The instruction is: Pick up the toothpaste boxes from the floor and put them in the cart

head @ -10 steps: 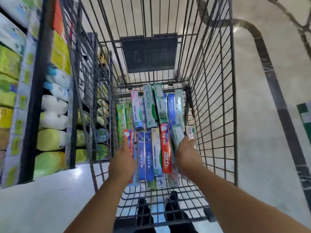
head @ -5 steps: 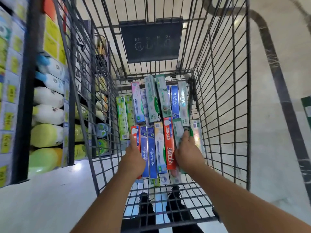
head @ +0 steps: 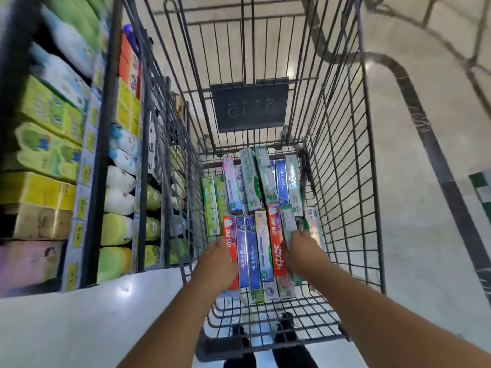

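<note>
both hands' (head: 218, 264) (head: 303, 254) fingers hidden among toothpaste boxes (head: 261, 245) in cart (head: 345, 181); grip unclear.

floor (head: 414, 168): pale, glossy, dark curved stripe | shelves (head: 98, 160): stocked, left

Wire walls of the cart (head: 342, 181) are boxing both hands in on either side, so the only way through is straight up via the open top. Toothpaste boxes (head: 255, 235) are covering the floor ahead of the fingertips, leaving bare mesh (head: 265, 312) just behind the wrists.
</note>
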{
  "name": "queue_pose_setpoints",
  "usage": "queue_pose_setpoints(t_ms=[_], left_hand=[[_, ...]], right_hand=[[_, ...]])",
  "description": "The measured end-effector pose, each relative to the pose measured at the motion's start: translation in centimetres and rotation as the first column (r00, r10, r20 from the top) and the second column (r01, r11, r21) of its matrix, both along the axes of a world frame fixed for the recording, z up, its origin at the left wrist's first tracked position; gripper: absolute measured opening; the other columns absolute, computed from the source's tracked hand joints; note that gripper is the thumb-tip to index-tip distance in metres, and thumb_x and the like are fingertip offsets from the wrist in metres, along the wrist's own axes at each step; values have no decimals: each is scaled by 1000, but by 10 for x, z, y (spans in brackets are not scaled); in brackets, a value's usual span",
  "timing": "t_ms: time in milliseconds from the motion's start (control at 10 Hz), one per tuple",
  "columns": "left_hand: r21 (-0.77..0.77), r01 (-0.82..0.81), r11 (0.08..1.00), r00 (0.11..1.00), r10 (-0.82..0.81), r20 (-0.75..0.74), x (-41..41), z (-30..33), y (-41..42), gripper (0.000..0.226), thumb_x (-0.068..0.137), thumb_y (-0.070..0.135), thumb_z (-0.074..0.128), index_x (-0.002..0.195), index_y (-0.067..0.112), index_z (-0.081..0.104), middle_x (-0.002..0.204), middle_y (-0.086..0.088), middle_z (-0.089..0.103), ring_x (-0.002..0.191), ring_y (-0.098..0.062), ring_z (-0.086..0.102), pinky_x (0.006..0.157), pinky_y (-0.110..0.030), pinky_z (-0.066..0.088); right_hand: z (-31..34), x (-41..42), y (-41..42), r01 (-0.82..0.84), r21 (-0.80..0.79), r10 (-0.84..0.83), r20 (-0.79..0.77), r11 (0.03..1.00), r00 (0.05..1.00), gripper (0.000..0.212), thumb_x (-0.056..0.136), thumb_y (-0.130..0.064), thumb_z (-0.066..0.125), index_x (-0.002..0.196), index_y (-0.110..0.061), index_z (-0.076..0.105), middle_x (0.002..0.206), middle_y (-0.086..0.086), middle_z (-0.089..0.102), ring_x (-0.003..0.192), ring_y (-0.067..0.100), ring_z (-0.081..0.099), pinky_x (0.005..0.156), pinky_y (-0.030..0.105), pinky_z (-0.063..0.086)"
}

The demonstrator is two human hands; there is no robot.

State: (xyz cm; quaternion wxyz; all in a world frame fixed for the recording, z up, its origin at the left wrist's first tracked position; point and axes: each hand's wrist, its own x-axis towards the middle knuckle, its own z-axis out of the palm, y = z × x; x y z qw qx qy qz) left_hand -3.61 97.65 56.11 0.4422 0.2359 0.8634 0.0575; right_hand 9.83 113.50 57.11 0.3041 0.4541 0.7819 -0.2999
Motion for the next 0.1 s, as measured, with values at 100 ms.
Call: queue_pose_setpoints(t_ms=[100], left_hand=[[11,95,995,995,-95,13,0,38,-3,57,89,36,61,135,12,40,133,-11,48,119,-27,50,101,-40,44]], right_hand=[[28,2,-8,-2,-19,1,-57,1000,998,34,92,-16,58,124,-10,49,125,10,50,109,24,55,99,38,49]])
